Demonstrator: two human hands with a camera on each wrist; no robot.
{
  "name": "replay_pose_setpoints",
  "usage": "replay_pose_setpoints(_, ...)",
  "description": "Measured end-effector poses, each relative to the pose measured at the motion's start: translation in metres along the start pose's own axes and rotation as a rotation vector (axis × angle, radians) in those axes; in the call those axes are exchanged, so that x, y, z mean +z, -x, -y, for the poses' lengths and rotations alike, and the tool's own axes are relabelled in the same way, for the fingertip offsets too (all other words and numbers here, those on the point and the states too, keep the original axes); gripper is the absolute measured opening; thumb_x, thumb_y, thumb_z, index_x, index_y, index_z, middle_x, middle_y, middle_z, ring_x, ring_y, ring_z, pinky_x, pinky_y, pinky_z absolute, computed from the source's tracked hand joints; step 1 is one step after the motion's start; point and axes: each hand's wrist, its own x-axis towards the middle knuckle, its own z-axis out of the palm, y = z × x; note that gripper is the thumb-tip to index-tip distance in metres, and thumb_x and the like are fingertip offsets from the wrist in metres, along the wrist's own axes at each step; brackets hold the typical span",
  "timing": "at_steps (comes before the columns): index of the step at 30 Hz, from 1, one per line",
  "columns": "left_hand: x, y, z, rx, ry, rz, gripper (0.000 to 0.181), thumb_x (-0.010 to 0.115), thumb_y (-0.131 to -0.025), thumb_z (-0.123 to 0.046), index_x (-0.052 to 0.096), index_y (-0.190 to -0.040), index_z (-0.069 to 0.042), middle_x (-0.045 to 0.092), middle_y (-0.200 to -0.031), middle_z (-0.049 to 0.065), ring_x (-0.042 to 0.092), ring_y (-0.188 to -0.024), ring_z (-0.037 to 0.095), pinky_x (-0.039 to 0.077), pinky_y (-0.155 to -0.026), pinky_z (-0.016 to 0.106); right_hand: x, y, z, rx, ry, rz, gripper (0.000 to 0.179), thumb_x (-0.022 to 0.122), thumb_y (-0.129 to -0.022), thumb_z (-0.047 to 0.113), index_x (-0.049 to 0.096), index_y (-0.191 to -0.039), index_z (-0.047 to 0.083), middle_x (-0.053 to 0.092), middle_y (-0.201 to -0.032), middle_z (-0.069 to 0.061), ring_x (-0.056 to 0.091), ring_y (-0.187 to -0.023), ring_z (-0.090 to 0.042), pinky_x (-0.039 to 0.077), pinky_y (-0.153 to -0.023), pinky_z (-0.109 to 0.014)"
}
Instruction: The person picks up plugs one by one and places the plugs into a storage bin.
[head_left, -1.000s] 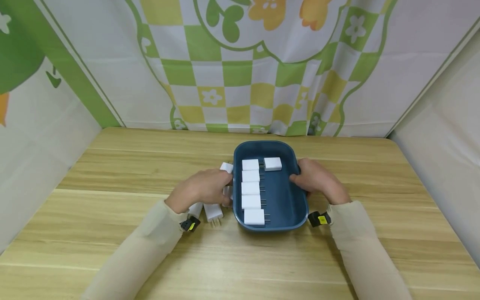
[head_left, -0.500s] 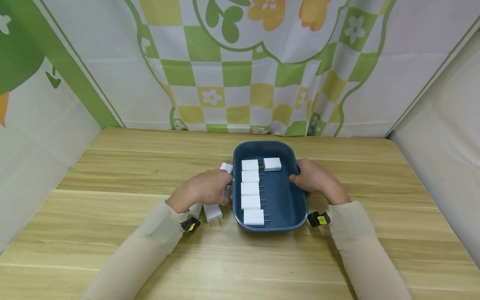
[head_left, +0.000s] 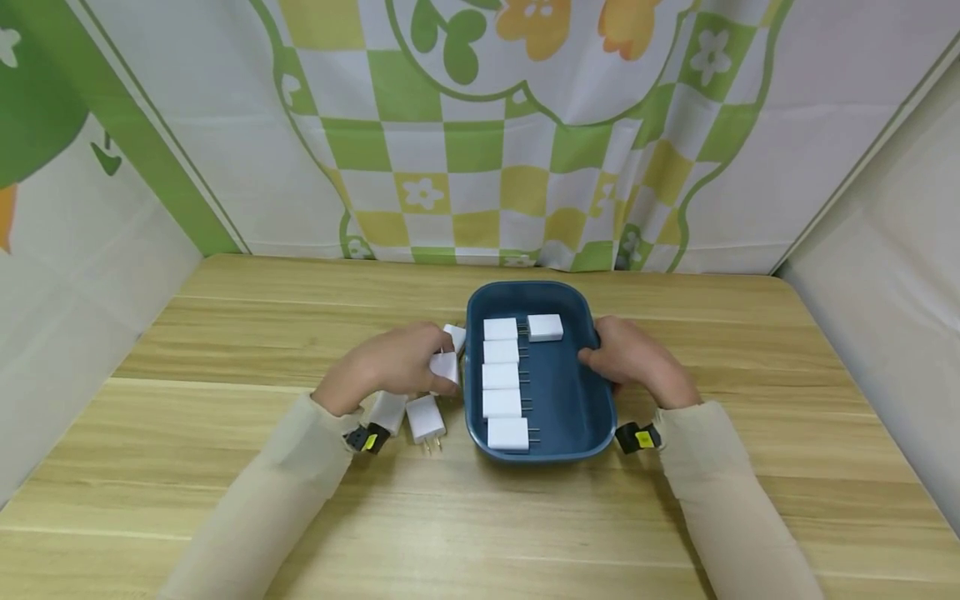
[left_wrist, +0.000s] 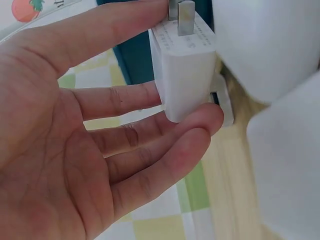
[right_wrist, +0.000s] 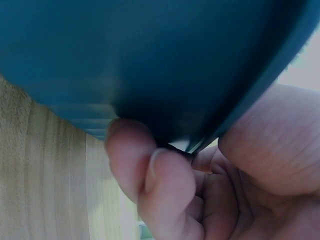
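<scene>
Left of the blue bin (head_left: 562,400), my left hand (head_left: 393,360) holds a white charger plug (left_wrist: 187,75) between thumb and fingers. Its metal prongs point toward the top of the left wrist view. My right hand (head_left: 636,360) grips the bin's right rim, thumb over the inside and fingers curled beneath the rim outside, as the right wrist view shows. Inside the bin, several white chargers (head_left: 501,377) line the left side in a column, prongs to the right. Another charger (head_left: 544,327) lies at the far end, to the right of that column.
Close to my left wrist, two loose chargers (head_left: 425,418) lie on the wooden table (head_left: 480,533). One more charger (head_left: 454,335) sits by the bin's far left side, partly behind my left hand. A checked curtain (head_left: 472,150) hangs along the table's back edge.
My left hand has drawn back a little to the left from the bin's side, and the charger it holds has come into sight. The right hand and the bin stay put.
</scene>
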Motion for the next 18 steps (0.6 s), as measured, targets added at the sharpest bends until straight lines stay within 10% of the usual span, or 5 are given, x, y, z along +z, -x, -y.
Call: replay_pose_setpoints(18,-0.019,0.013,0.018,-0.004,0.057,-0.104,0.032,0.084,-0.084,-0.022,0.071,-0.103,0.000,0.067,-0.087,0.005,0.060,-0.077,0.019,0.051,-0.067,0.034,0.000,-0.001,0.000,0.008,0.023,0.002,0.022,0.055,-0.101,0.010,0.059,-0.113,-0.008,0.068,-0.082,-0.017,0.069,-0.058,-0.022,0.058,-0.056,-0.035)
